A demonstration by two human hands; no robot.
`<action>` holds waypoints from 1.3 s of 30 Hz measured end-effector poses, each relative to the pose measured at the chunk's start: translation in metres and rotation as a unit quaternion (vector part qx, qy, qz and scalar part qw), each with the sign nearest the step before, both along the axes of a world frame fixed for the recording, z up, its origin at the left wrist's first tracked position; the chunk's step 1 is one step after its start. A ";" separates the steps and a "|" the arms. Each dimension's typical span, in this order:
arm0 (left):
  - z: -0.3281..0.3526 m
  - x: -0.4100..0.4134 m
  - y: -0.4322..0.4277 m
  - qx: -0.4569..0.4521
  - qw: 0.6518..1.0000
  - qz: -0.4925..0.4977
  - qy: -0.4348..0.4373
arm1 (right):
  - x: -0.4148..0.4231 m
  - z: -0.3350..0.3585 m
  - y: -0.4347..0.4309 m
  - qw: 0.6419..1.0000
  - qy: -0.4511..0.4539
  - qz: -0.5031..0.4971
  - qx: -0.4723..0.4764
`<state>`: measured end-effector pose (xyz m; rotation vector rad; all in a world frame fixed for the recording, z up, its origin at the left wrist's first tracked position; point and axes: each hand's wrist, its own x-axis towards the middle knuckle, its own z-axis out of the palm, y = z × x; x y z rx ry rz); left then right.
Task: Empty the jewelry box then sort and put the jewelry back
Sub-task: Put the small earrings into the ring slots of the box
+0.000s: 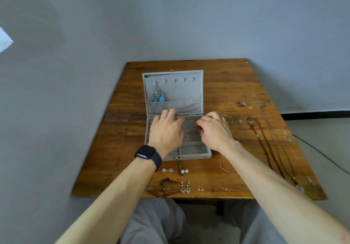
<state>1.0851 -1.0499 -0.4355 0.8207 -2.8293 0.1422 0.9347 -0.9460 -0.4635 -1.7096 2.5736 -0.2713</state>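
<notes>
Grey velvet jewelry box (180, 90) sits mid-table, lid open & upright on far side; lid has 5 hooks over a pocket, w/ blue feather earrings (157, 96) hanging from the leftmost hook; divided tray lies flat on near side. Near of box, earring prs in 2 rows: flower studs (167, 170) & pearl studs (184, 171); then heart drops (185, 187) by near edge. Right of box: thin bangle (226, 166), chain bracelet (233, 189); dark red bead necklace (263, 139) & fine chains (274, 130) laid near-to-far.
</notes>
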 end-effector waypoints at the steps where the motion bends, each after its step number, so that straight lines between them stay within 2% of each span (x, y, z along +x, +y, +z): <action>1: -0.002 -0.004 0.001 0.004 1.000 -0.005 -0.020 | 0.000 0.000 0.001 1.000 0.004 -0.001 -0.006; 6: -0.007 -0.016 0.001 0.005 0.995 0.022 -0.098 | 0.004 -0.002 0.005 0.999 0.031 0.008 -0.031; 12: -0.005 -0.017 0.008 0.039 0.992 0.049 -0.105 | 0.011 -0.014 0.016 0.994 0.022 -0.065 -0.088; 18: -0.001 -0.011 0.010 0.007 0.988 0.090 -0.126 | 0.020 -0.017 0.019 0.992 -0.001 -0.076 -0.105; 33: -0.007 -0.010 0.013 0.000 0.990 0.073 -0.117 | 0.018 -0.020 0.022 0.990 -0.046 -0.082 -0.104; 39: -0.009 0.006 0.008 0.055 0.996 0.032 -0.062 | 0.012 -0.017 0.024 0.991 -0.066 -0.057 -0.102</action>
